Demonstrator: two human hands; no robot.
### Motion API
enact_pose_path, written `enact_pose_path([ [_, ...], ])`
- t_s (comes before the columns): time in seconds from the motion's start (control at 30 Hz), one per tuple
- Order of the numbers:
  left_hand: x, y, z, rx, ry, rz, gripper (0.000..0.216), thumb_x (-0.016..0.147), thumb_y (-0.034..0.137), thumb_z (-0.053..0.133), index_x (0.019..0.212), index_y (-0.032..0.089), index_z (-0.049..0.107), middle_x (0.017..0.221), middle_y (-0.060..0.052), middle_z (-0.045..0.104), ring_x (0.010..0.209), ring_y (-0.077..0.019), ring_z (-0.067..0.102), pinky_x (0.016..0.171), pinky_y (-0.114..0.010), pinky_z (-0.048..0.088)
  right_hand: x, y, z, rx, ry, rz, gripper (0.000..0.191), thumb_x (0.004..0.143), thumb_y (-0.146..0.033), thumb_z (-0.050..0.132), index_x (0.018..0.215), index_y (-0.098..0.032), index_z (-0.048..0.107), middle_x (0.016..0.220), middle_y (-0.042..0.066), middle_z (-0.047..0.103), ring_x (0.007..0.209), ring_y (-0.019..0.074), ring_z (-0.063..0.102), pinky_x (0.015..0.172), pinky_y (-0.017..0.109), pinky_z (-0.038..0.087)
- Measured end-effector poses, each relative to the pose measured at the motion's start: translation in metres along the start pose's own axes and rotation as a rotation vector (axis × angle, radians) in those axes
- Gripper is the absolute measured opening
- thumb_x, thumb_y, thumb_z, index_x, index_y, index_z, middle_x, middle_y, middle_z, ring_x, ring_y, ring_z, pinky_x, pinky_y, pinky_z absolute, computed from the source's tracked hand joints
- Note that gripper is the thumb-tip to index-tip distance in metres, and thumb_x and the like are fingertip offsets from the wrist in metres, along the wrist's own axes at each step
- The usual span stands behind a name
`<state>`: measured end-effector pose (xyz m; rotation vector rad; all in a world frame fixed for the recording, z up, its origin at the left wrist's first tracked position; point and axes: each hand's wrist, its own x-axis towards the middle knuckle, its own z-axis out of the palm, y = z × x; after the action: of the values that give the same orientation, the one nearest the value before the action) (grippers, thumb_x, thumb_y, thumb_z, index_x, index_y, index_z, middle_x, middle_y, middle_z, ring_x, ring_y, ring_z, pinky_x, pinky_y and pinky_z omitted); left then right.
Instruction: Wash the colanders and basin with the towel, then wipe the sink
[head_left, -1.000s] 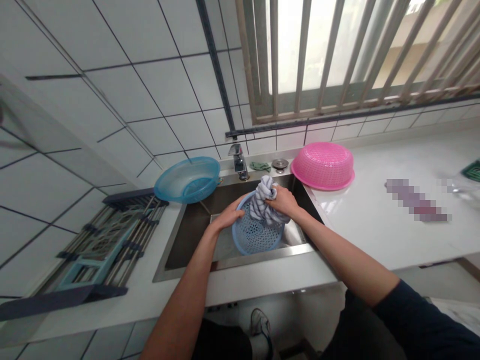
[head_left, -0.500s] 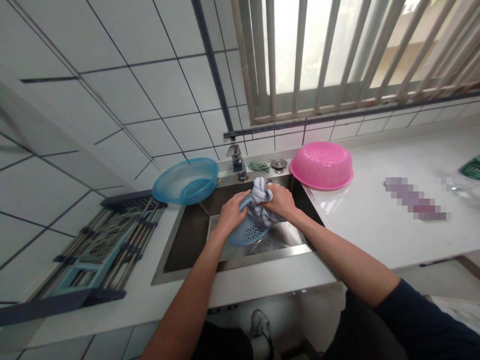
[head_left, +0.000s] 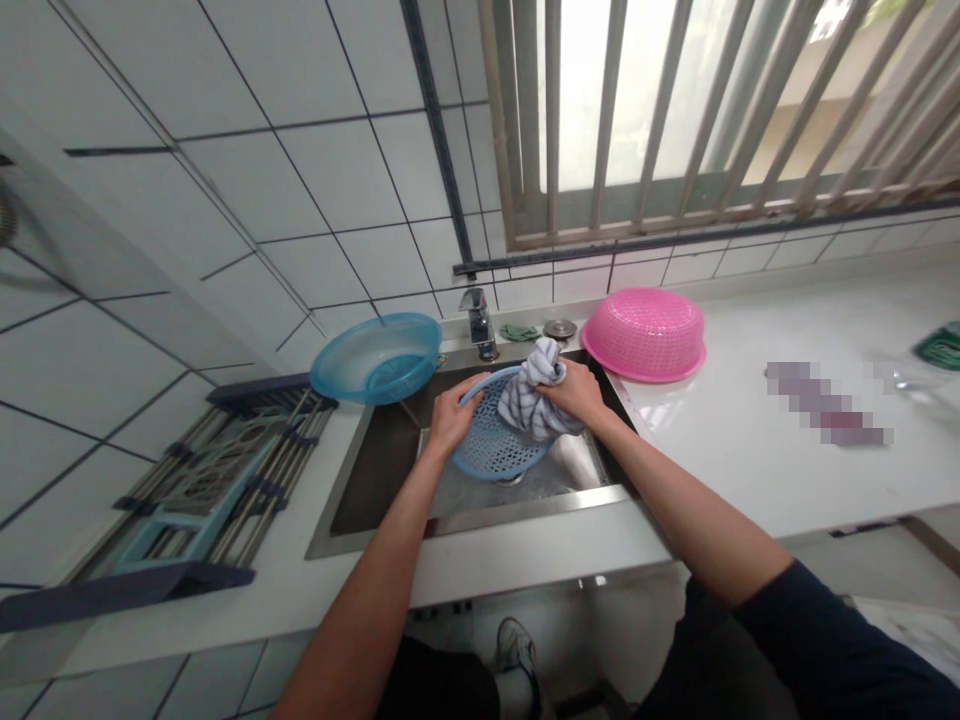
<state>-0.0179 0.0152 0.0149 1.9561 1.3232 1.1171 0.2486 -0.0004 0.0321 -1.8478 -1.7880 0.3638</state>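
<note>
Over the sink, my left hand (head_left: 453, 418) is closed on the rim of a light blue plastic colander (head_left: 499, 440), which is tilted so that its perforated inside shows. My right hand (head_left: 576, 390) grips a bunched grey-and-white striped cloth (head_left: 534, 400), which lies against the colander's right side. The cloth covers part of the colander and hides some of the right hand's fingers. Beneath them is the stainless steel sink (head_left: 367, 480), its bottom wet and shiny.
Behind the sink stand a faucet (head_left: 480, 325), a green cloth (head_left: 519, 332) and a metal drain strainer (head_left: 559, 328). A blue basin (head_left: 379, 360) leans at the left. An upturned pink basket (head_left: 643, 335) sits on the right counter. A folded rack (head_left: 217, 480) lies on the left.
The colander has turned, so more of its inside and rim shows. The cloth has shifted slightly right and up with my right hand. My left hand has moved a little left.
</note>
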Motion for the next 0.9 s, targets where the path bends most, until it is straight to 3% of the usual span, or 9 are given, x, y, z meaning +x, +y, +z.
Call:
enact_pose_path([
  [0.1, 0.001, -0.001, -0.004, 0.02, -0.01, 0.001, 0.041, 0.097, 0.034, 0.067, 0.133, 0.019, 0.079, 0.141, -0.009, 0.077, 0.137, -0.0285, 0.07, 0.124, -0.045, 0.048, 0.004, 0.005, -0.003, -0.007, -0.018, 0.029, 0.046, 0.087, -0.056, 0.078, 0.123, -0.026, 0.076, 0.12, 0.011, 0.082, 0.106, 0.0339, 0.077, 0.084, 0.035, 0.054],
  [0.23, -0.004, 0.008, -0.006, 0.268, -0.07, 0.041, 0.047, 0.097, 0.03, 0.07, 0.144, 0.023, 0.073, 0.147, -0.009, 0.073, 0.142, -0.0291, 0.066, 0.126, -0.046, 0.047, 0.001, 0.002, -0.007, -0.037, -0.054, 0.02, 0.043, 0.086, -0.054, 0.078, 0.119, -0.026, 0.078, 0.117, 0.013, 0.082, 0.105, 0.0342, 0.078, 0.084, 0.036, 0.055],
  [0.4, -0.015, 0.031, 0.008, 0.577, -0.036, 0.146, 0.074, 0.091, 0.019, 0.076, 0.162, 0.022, 0.056, 0.16, -0.01, 0.063, 0.15, -0.03, 0.057, 0.131, -0.044, 0.041, -0.021, -0.025, -0.011, -0.082, -0.078, -0.166, 0.037, 0.089, -0.052, 0.076, 0.114, -0.024, 0.078, 0.114, 0.013, 0.082, 0.105, 0.033, 0.078, 0.086, 0.035, 0.055],
  [0.47, -0.017, 0.039, 0.013, 0.642, -0.051, 0.144, 0.068, 0.091, 0.013, 0.071, 0.158, 0.021, 0.061, 0.157, -0.01, 0.065, 0.148, -0.0298, 0.059, 0.129, -0.043, 0.042, -0.03, -0.036, -0.01, -0.099, -0.082, -0.236, 0.037, 0.09, -0.052, 0.075, 0.114, -0.024, 0.077, 0.116, 0.014, 0.082, 0.106, 0.0331, 0.078, 0.086, 0.034, 0.055],
  [0.6, -0.018, 0.047, 0.014, 0.68, -0.066, 0.003, 0.055, 0.094, 0.01, 0.062, 0.145, 0.028, 0.073, 0.15, -0.003, 0.072, 0.14, -0.0285, 0.066, 0.122, -0.041, 0.051, -0.035, -0.044, -0.007, -0.108, -0.1, -0.261, 0.041, 0.091, -0.055, 0.075, 0.118, -0.024, 0.076, 0.12, 0.013, 0.081, 0.11, 0.0338, 0.077, 0.087, 0.034, 0.055],
  [0.77, -0.016, 0.047, 0.009, 0.64, -0.056, -0.018, 0.045, 0.101, 0.019, 0.061, 0.14, 0.032, 0.077, 0.151, 0.001, 0.07, 0.141, -0.0249, 0.066, 0.117, -0.037, 0.054, -0.024, -0.03, -0.006, -0.06, -0.172, -0.183, 0.049, 0.086, -0.053, 0.081, 0.129, -0.03, 0.076, 0.121, 0.01, 0.083, 0.11, 0.0351, 0.078, 0.084, 0.033, 0.054],
  [0.9, -0.017, 0.045, 0.006, 0.599, -0.049, -0.05, 0.046, 0.1, 0.016, 0.063, 0.138, 0.036, 0.078, 0.15, 0.004, 0.07, 0.141, -0.0236, 0.067, 0.118, -0.036, 0.054, -0.014, -0.017, -0.003, -0.009, -0.23, -0.143, 0.051, 0.083, -0.055, 0.085, 0.126, -0.027, 0.079, 0.123, 0.012, 0.082, 0.111, 0.0351, 0.078, 0.082, 0.031, 0.054],
])
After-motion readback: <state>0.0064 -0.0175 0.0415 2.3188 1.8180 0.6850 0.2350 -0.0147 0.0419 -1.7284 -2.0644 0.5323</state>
